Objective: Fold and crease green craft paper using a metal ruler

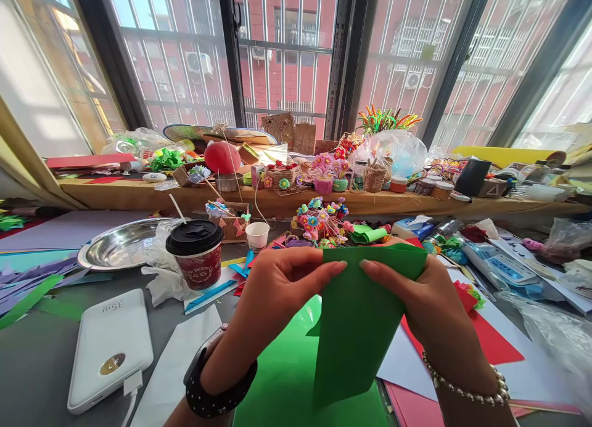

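A folded sheet of green paper (356,328) hangs upright in front of me, held at its top edge by both hands. My left hand (277,291) pinches the top left part, thumb pointing right across the paper. My right hand (416,294) grips the top right corner, thumb on the front. A larger green sheet (282,384) lies flat on the grey table beneath. My left wrist has a dark watch (208,384), my right wrist a beaded bracelet (467,387).
A white power bank (108,347) with a cable lies at the left. A lidded red coffee cup (197,254), a steel tray (118,242) and a small paper cup (257,235) stand beyond. Red paper (490,337) lies at the right. Paper flowers (321,220) and craft clutter fill the sill.
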Demonstrator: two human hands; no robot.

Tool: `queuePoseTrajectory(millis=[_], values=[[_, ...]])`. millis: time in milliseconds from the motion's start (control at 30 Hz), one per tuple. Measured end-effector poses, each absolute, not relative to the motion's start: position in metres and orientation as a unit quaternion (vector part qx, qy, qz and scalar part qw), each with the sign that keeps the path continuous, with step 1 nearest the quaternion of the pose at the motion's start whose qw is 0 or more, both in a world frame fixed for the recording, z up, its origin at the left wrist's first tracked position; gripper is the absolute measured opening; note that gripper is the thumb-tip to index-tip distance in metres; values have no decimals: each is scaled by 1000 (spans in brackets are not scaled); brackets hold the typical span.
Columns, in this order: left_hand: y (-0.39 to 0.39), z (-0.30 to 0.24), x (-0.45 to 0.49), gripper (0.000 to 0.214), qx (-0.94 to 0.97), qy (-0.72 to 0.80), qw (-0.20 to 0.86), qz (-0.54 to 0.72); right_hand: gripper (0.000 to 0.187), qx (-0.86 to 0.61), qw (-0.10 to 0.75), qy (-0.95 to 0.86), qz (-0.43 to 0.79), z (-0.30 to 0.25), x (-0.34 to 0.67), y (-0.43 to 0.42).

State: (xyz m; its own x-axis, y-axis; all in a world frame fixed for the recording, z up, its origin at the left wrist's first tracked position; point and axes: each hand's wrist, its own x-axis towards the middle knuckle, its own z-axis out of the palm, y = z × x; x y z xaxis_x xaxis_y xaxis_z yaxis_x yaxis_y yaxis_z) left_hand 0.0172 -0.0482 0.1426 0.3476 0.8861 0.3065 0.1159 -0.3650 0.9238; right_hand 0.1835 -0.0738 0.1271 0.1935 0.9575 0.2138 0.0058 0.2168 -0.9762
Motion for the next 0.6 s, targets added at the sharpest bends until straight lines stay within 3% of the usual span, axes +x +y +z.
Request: queuePoseTrajectory(millis=[367,600], values=[[-50,144,15,20,696,377,424,439,26,-483,607,-486,402,127,178,-72],[-46,144,6,19,687,423,354,473,19,-421,618,-497,441,130,188,-72]])
